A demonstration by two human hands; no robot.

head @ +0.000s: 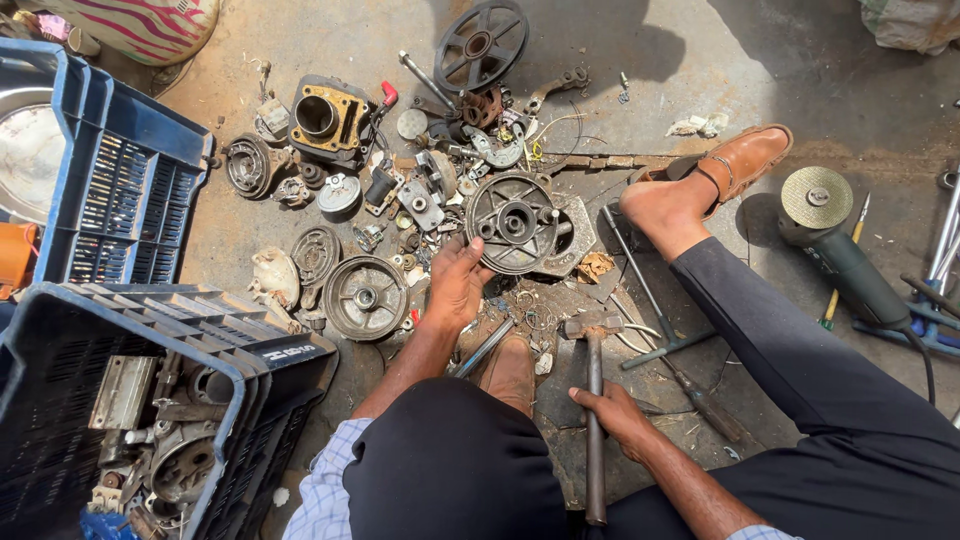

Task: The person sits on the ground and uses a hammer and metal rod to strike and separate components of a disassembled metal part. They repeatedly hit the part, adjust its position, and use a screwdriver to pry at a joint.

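My left hand (457,283) reaches forward and grips the near edge of a round spoked metal wheel part (513,222) that lies on the concrete floor among greasy engine parts. My right hand (615,412) is closed around the metal handle of a hammer (594,400), whose head (590,324) rests on the ground in front of me. I am squatting; one brown sandal (510,372) sits under my knee and my other foot in a sandal (735,162) stretches out to the right.
An engine cylinder block (327,120), a black pulley wheel (481,43) and a drum (365,297) lie in the scrap pile. Two blue crates (130,160) stand on the left, the nearer crate (200,400) holding parts. An angle grinder (835,250) and a T-handle wrench (650,300) lie to the right.
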